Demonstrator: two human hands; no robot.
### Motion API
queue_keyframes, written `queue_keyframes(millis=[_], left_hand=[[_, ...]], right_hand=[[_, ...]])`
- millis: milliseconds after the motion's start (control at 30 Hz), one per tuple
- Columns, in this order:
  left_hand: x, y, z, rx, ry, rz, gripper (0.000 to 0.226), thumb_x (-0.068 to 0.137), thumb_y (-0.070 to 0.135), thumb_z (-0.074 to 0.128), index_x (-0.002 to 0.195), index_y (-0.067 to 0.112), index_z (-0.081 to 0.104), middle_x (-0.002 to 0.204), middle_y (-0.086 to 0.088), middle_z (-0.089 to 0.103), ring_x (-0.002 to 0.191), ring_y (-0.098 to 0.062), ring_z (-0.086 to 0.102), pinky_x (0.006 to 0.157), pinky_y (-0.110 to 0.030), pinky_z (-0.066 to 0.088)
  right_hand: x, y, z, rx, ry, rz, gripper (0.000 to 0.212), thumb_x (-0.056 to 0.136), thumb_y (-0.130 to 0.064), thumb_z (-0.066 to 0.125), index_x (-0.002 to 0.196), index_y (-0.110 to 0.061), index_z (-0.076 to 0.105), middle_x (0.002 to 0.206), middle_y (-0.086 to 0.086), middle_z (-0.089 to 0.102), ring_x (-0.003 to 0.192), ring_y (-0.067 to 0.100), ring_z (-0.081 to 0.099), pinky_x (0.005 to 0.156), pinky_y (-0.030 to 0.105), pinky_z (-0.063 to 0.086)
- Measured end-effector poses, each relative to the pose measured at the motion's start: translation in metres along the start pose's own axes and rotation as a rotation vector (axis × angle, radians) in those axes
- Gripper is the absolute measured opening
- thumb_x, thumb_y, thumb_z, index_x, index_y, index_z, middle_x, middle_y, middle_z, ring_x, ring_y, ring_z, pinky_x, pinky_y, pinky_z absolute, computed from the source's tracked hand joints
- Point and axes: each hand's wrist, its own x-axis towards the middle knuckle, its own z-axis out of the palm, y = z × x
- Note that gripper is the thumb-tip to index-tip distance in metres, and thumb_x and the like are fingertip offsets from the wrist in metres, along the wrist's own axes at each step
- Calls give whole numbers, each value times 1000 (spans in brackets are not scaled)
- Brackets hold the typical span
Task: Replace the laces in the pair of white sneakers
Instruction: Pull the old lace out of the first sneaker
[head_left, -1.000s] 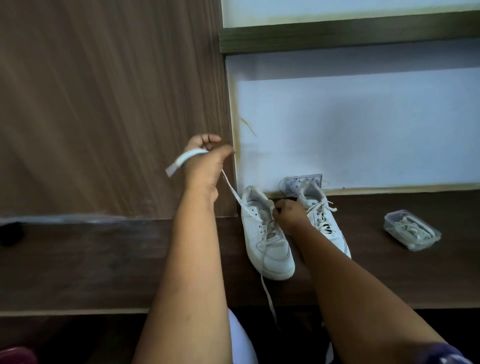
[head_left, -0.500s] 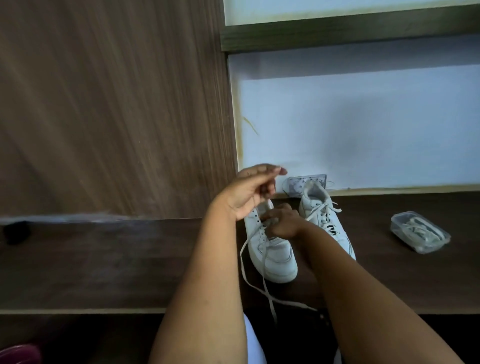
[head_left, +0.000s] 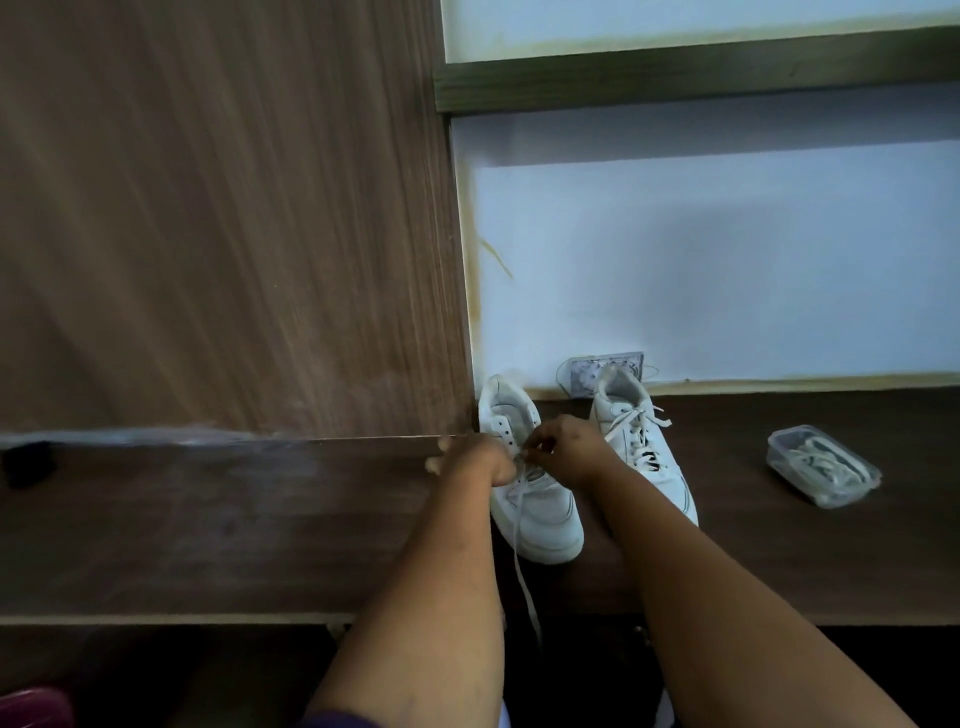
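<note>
Two white sneakers stand side by side on the dark wooden shelf (head_left: 208, 530), toes toward me. The left sneaker (head_left: 540, 509) has its upper eyelets bare; a white lace (head_left: 522, 566) runs from its middle down over the toe and off the shelf's front edge. My left hand (head_left: 475, 460) and my right hand (head_left: 563, 452) meet over this sneaker's eyelets, fingers curled and pinching the lace. The right sneaker (head_left: 641, 441) is fully laced.
A clear plastic box (head_left: 823, 470) holding a bundle of laces sits on the shelf to the right. A wall socket (head_left: 587, 371) is behind the sneakers. A wood panel (head_left: 234, 234) rises at the left, a white wall (head_left: 727, 270) at the back.
My left hand came down from high at the left, where it pulled the lace taut, to the left sneaker's eyelets beside my right hand. The lace's slack now hangs over the shelf edge.
</note>
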Motion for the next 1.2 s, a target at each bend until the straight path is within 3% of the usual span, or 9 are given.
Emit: queue_keyframes(millis=[200,333,433,567,733,867,967,1100,1200], left_hand=[[-20,6,-30,-860,-115,345,14,82,24,52,78,17,62,84,-1,62,83,-16,57,68,-23,42],[-56,19,-62,-1004,-278,807,25,98,14,46,103,11,70,102,6,70,108,-8,61,89,-11,45],[-23,16,-50,-983,-62,706,24,93,-1,50,92,17,66,91,3,68,82,-6,64,70,-14,51],[43,2,-6,-717,77,243,9,77,-1,63,83,5,65,83,-15,68,71,-24,64,69,-38,54],[57,-1,17,-763,-20,50,22,82,21,75,74,5,62,75,-11,68,68,-21,65,83,-36,58],[51,4,24,-825,-45,35,22,85,24,73,84,4,63,69,-7,64,55,-15,60,59,-27,57],[45,5,22,-948,-59,36,18,85,19,72,88,6,61,71,-5,62,56,-12,58,41,-19,47],[39,5,22,-1076,-120,38,14,89,12,67,81,7,57,70,-5,59,57,-10,56,38,-14,44],[34,2,21,-1175,-209,22,18,92,6,59,75,10,55,67,-2,56,58,-8,52,45,-13,47]], right_hand=[[3,-5,1,10,3,162,19,88,-11,60,103,-13,72,101,7,70,95,21,64,75,21,45],[-3,-9,-27,964,297,243,23,94,6,46,104,-11,59,85,2,57,72,14,56,53,10,47],[-2,-1,-44,1303,28,312,26,97,-8,42,119,-3,58,89,14,60,68,21,58,54,24,50],[1,13,-39,951,-282,439,47,94,-53,48,103,-11,67,81,5,57,70,16,51,67,28,42],[3,17,-20,180,-336,419,38,77,-31,79,91,-6,55,68,8,60,47,14,50,44,21,39],[-3,14,-33,71,-433,494,6,84,-6,66,81,-3,62,63,8,61,33,7,47,36,16,35],[-1,22,-50,-45,-254,497,19,82,-11,61,98,-1,66,75,9,62,55,14,56,48,20,40],[2,29,-64,-89,280,487,22,78,-12,57,98,-6,63,103,13,66,98,31,61,70,24,40],[5,16,-52,31,290,328,19,87,-13,54,100,-8,68,107,11,66,103,28,61,79,24,42]])
